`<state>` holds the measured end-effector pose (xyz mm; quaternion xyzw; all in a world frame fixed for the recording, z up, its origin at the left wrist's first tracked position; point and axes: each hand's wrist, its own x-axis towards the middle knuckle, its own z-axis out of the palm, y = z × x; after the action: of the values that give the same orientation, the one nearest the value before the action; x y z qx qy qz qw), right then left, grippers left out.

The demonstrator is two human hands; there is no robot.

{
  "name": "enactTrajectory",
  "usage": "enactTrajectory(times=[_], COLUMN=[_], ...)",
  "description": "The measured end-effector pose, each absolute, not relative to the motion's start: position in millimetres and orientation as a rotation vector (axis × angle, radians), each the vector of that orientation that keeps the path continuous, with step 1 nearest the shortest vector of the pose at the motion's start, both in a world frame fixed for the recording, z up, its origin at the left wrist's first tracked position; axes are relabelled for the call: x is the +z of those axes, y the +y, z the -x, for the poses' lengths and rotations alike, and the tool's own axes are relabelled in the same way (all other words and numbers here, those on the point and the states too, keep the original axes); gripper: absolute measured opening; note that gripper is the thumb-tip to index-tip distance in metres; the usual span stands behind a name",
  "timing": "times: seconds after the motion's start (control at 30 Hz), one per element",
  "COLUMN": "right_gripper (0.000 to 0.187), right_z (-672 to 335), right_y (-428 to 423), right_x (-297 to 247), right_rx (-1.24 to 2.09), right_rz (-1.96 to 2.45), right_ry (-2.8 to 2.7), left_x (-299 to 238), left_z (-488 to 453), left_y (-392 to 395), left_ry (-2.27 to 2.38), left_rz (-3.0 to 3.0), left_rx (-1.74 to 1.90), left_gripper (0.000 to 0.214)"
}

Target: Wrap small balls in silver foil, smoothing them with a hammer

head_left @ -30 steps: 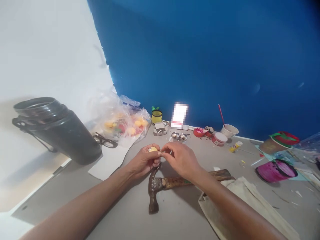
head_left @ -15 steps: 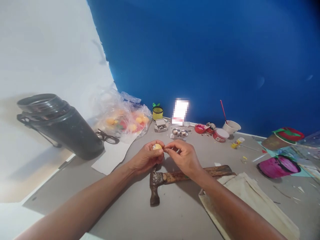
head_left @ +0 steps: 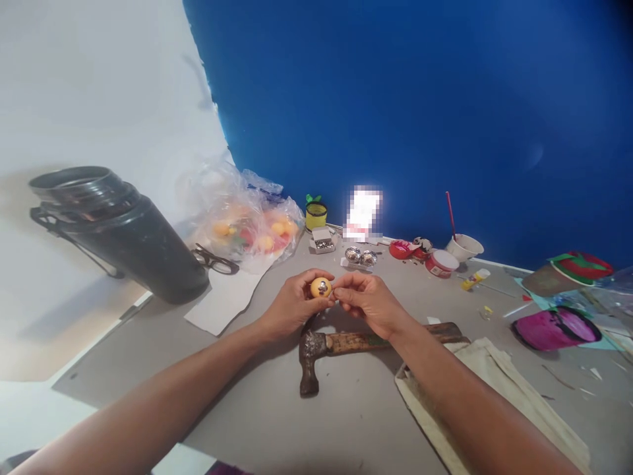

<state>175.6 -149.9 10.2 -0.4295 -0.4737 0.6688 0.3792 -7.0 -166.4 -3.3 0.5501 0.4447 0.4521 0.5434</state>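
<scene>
My left hand (head_left: 297,300) is closed around a small yellow-orange ball (head_left: 318,286) that looks like a ping-pong ball. A few shiny silver studs sit on the ball's near face. My right hand (head_left: 363,300) is pinched right beside the ball, its fingertips touching or almost touching it; whatever is between them is too small to make out. Below both hands lies a hammer (head_left: 341,342) with a rusty head and a worn wooden handle. Beyond the hands are two silver-covered balls (head_left: 361,256) and a small open box (head_left: 323,243) of shiny metal pieces.
A dark flask (head_left: 123,231) stands at left beside glasses (head_left: 217,260) and a plastic bag (head_left: 252,224) of orange balls. Along the blue wall are a yellow cup (head_left: 316,216), a red-lidded tub (head_left: 442,263) and a white cup (head_left: 463,248). A pink cup (head_left: 548,330) and cloth (head_left: 494,396) lie right.
The ball has turned in my left hand, so its silver studs now face me. My right hand stays pinched near it and has shifted slightly. The view has tilted a little.
</scene>
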Motion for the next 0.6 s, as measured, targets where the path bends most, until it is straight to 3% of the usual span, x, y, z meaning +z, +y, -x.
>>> enactTrajectory(times=[0.6], right_gripper=[0.032], right_z=[-180.2], right_y=[-147.1], right_x=[4.4], right_rx=[1.725], right_rz=[1.13], right_ry=[-1.288], left_x=[-9.9], left_z=[5.7], left_y=[-166.7], left_ry=[1.11], left_rz=[-1.339], left_rx=[1.0], left_gripper=[0.033])
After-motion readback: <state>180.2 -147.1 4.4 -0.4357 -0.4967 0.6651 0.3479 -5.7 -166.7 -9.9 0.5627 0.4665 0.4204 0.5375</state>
